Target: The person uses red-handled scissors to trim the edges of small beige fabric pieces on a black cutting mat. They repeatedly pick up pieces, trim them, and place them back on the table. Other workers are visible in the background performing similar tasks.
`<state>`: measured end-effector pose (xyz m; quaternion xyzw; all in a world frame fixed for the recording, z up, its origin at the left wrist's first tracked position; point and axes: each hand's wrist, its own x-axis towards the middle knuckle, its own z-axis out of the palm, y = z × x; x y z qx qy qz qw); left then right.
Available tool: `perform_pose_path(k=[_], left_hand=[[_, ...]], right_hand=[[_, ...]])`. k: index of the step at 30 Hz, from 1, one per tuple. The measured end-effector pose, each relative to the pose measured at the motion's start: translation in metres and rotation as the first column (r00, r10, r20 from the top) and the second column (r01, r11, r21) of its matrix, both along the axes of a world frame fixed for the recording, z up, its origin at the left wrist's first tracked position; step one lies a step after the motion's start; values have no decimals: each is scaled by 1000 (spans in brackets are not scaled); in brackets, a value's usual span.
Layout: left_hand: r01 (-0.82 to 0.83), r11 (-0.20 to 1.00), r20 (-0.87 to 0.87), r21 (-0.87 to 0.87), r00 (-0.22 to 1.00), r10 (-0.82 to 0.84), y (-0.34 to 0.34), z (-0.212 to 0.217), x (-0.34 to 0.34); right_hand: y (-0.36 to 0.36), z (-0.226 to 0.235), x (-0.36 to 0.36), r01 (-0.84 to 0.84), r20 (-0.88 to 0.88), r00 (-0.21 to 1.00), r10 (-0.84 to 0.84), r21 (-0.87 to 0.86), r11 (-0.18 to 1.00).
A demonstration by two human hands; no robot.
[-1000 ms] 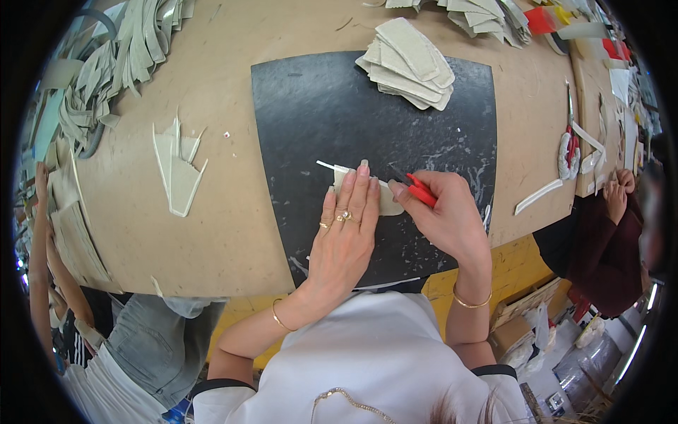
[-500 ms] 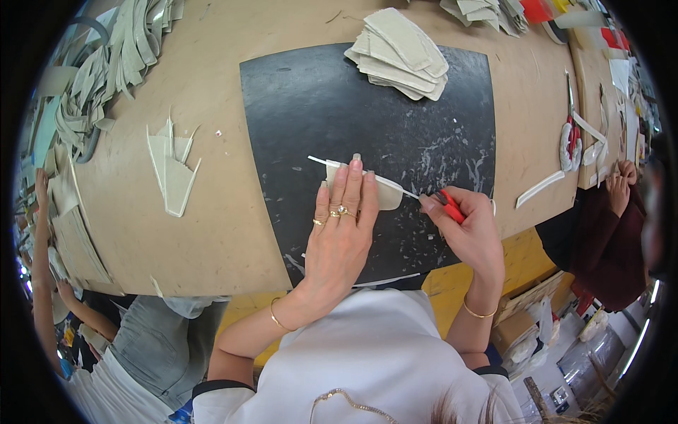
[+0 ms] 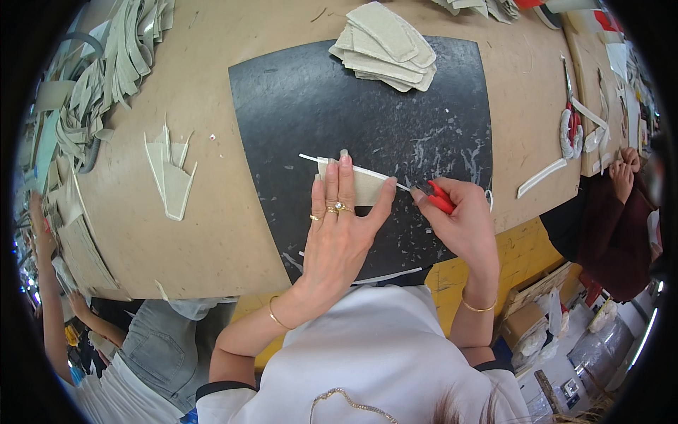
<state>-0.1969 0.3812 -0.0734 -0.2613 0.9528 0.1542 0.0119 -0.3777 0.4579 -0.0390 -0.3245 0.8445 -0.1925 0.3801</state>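
My left hand (image 3: pixel 337 226) lies flat with fingers stretched out, pressing a small beige fabric piece (image 3: pixel 367 189) onto the black mat (image 3: pixel 311 106). Along the piece's upper edge runs a thin white strip (image 3: pixel 367 172), its ends sticking out past both sides. The left thumb, spread away from the fingers, rests by the strip's right part. My right hand (image 3: pixel 459 212) is closed around small red-handled snips (image 3: pixel 441 198). Their dark tip is at the strip's right end; whether the blades touch it I cannot tell.
A stack of beige pieces (image 3: pixel 385 49) sits at the mat's far edge. Left of the mat lie white-edged pieces (image 3: pixel 169 177); beyond them hang bundled strips (image 3: pixel 127 56). Scissors (image 3: pixel 567 120) and a white strip (image 3: pixel 541 178) lie at the right. Other people work at both sides.
My left thumb has spread out to the right, toward the strip's right end. My right hand with the snips has turned slightly. The whole view has shifted a little.
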Motion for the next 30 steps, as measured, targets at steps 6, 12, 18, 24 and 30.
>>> perform_pose_path(k=[6, 12, 18, 24, 30], left_hand=[[-89, 993, -24, -82, 996, 87, 4, -1, -2], [-182, 983, 74, 8, 981, 181, -1, 19, 7], [-130, 991, 41, 28, 991, 129, -12, 28, 12], [1, 1000, -9, -26, 1000, -2, -23, 14, 12], [68, 993, -12, -99, 997, -70, -25, 10, 13]], right_hand=[[-3, 5, 3, 21, -15, 1000, -20, 24, 999], [-7, 2, 8, -44, -98, 995, 19, -256, 966], [-12, -2, 7, -256, -240, 953, 186, -310, 915], [-6, -4, 10, -364, -334, 908, 253, -330, 871], [2, -14, 12, -519, -477, 805, 353, -280, 807]])
